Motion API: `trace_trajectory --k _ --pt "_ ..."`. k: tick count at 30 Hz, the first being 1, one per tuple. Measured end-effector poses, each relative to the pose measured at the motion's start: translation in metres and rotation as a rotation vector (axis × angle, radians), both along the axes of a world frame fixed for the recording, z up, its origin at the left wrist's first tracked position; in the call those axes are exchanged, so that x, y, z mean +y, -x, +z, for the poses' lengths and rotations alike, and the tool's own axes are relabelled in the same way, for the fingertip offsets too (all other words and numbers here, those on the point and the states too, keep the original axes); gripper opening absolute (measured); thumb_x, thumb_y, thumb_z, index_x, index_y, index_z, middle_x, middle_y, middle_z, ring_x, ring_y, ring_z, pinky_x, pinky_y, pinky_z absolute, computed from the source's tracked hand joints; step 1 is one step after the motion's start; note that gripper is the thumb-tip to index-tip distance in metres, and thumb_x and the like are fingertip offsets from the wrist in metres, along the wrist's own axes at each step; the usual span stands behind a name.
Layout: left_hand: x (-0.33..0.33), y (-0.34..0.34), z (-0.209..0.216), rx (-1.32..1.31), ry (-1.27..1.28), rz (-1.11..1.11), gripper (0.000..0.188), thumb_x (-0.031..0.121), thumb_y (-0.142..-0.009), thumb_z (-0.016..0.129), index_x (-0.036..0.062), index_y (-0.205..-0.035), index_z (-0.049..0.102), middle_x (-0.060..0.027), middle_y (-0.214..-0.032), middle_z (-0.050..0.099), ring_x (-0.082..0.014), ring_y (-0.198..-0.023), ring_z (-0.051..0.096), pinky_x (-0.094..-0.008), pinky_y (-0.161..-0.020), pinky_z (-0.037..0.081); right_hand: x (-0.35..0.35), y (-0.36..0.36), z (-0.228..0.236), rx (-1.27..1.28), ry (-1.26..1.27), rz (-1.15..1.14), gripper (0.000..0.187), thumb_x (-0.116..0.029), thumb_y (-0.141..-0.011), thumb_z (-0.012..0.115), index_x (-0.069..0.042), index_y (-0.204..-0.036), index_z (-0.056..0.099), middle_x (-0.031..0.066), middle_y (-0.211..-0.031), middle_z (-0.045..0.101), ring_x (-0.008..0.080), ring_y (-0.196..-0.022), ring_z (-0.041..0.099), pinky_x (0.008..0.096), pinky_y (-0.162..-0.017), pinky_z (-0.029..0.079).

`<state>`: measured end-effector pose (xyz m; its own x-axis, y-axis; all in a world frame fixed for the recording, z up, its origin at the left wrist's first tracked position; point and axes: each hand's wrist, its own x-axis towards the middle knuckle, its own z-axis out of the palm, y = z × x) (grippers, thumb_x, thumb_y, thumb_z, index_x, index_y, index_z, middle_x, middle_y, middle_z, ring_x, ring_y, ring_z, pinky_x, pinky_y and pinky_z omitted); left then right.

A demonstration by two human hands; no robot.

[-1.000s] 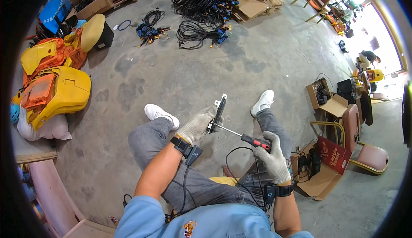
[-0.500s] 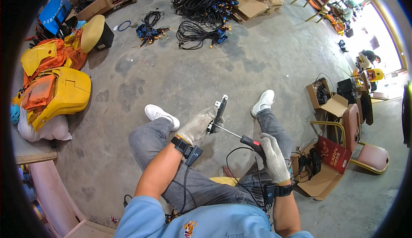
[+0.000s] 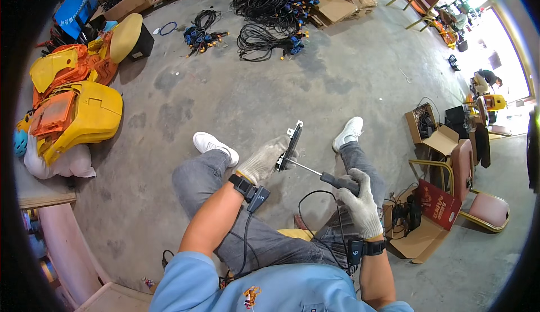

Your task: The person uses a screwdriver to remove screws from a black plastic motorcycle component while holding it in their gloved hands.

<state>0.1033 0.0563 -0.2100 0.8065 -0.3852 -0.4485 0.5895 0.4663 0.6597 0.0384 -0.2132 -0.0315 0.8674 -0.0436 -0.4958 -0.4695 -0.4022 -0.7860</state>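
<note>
My left hand (image 3: 263, 161), in a pale knit work glove, holds a narrow black part with silver metal brackets at its ends (image 3: 292, 142), tilted upright between my knees. My right hand (image 3: 363, 206), gloved the same way, has its fingers round the handle of a screwdriver (image 3: 336, 181). The long shaft points left, and its tip meets the lower end of the black part. A screw at the tip is too small to make out. Glove and part hide some of the left fingertips.
Open cardboard boxes of cables (image 3: 419, 239) and a pink chair (image 3: 488, 206) stand to my right. Yellow and orange plastic shells (image 3: 93, 112) are piled at left. Bundles of black cable (image 3: 270, 8) lie ahead. A loose black cable (image 3: 301, 211) loops by my right hand.
The screwdriver handle has rolled, its red patch now out of sight. My right fingers have shifted round the handle, thumb now apart. The black part stays in my left hand.
</note>
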Motion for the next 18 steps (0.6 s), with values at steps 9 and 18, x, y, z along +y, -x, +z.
trace_trajectory --k 9,18 --pt "-0.004 -0.001 0.012 -0.031 0.04 0.022 0.044 0.048 -0.113 0.057 0.0067 -0.126 0.065 -0.0089 -0.11 0.074 -0.0159 -0.092 0.073 -0.0334 -0.083 0.064 -0.011 0.0 -0.011 0.02 -0.134 -0.03 0.061 -0.023 -0.104 0.066 0.003 -0.155 0.044 0.0118 -0.117 0.066 0.0136 -0.09 0.067 0.0291 -0.078 0.056" --pt "-0.005 -0.003 0.011 -0.01 -0.015 -0.007 0.039 0.041 -0.117 0.05 0.0059 -0.129 0.063 -0.0103 -0.11 0.074 -0.0178 -0.091 0.075 -0.0333 -0.08 0.066 -0.025 -0.003 -0.03 -0.001 -0.127 -0.134 0.067 -0.022 -0.099 0.069 0.002 -0.157 0.043 0.0118 -0.115 0.067 0.0133 -0.089 0.065 0.0291 -0.083 0.055"
